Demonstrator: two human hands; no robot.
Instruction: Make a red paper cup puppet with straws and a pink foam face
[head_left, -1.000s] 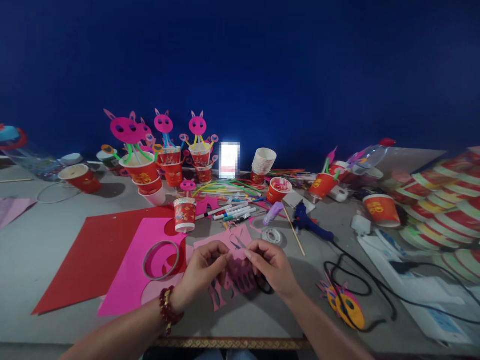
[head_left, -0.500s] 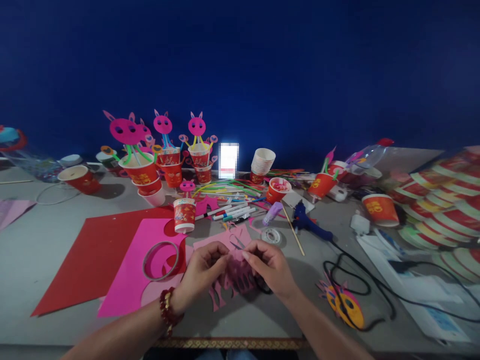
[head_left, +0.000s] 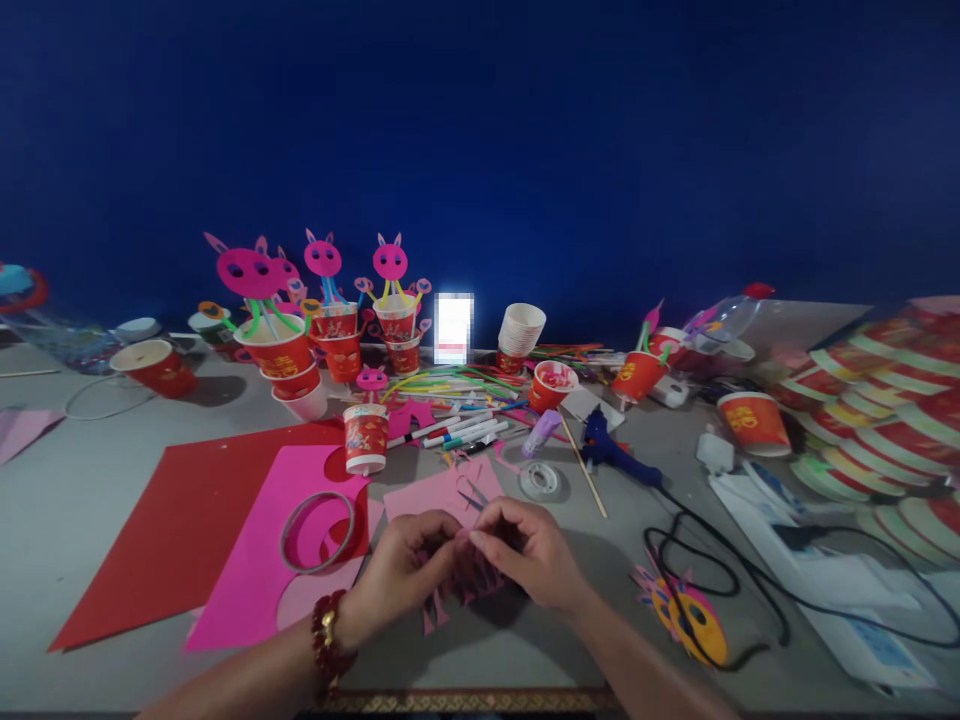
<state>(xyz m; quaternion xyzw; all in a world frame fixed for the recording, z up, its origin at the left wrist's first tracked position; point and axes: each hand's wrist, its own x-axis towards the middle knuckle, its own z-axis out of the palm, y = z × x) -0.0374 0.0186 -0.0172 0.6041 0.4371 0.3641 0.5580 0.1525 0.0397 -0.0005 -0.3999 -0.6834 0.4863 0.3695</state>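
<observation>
Thumb and fingers of my left hand [head_left: 401, 572] are pinched together, and those of my right hand [head_left: 534, 560] meet them at the fingertips. Between them is a small piece of pink paper [head_left: 463, 534], mostly hidden by the fingers. Below the hands lies a pale pink sheet with cut-outs [head_left: 435, 605], its cut strips partly covered. Just beyond the fingertips, scissors [head_left: 471, 497] rest on pink paper [head_left: 411, 500]; their handles are hard to make out. A red beaded bracelet [head_left: 330, 635] circles my left wrist.
Left lie a red sheet [head_left: 150, 550], a magenta sheet [head_left: 240, 560] and a tape roll [head_left: 285, 535]. Ahead are a decorated cup [head_left: 366, 440], markers [head_left: 469, 432] and clear tape [head_left: 540, 480]. To the right are a blue glue gun [head_left: 619, 455], its black cable and stacked cups [head_left: 885, 400].
Both hands have come slightly nearer to me and closer together, their fingertips now meeting. The pink piece between them shows less. The whole view has shifted a little.
</observation>
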